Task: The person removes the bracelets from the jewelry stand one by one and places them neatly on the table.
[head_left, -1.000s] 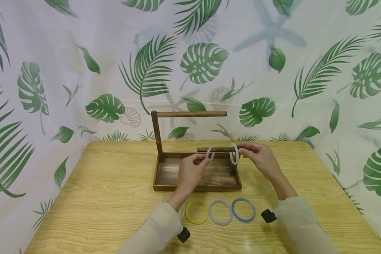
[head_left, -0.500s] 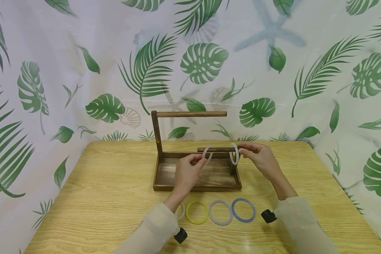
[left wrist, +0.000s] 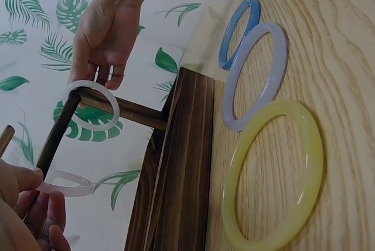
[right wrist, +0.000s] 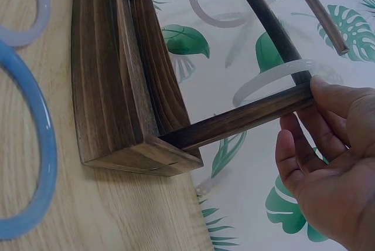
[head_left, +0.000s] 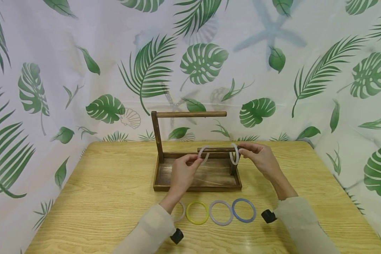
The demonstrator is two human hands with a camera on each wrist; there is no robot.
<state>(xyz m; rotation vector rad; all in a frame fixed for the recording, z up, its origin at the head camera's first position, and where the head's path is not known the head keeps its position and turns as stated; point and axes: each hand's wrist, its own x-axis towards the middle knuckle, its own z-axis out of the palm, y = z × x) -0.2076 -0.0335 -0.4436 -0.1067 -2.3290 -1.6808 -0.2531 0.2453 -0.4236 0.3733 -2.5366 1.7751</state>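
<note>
My left hand (head_left: 182, 173) pinches a pale pinkish bangle (left wrist: 70, 192) between thumb and fingers, at the free left end of the lower rod (head_left: 220, 150) of a dark wooden bangle stand (head_left: 198, 188). In the right wrist view the rod's tip overlaps this bangle's outline. At the rod's other end hangs a white bangle (right wrist: 252, 90), looped around it close to the post. My right hand (head_left: 263, 160) grips the corner where post and rod meet, thumb on top and fingers beneath, just beside the white bangle.
In front of the stand lie a yellow bangle (head_left: 197, 223), a lavender bangle (head_left: 221, 224) and a blue bangle (head_left: 244, 221) in a row. Another pale bangle (head_left: 183, 211) is partly behind the left forearm. The stand's upper rod (head_left: 190, 114) juts rightward, bare, from a taller post.
My left hand has slid the pinkish bangle leftward along the lower rod to its free end. My right hand and the white bangle have stayed put.
</note>
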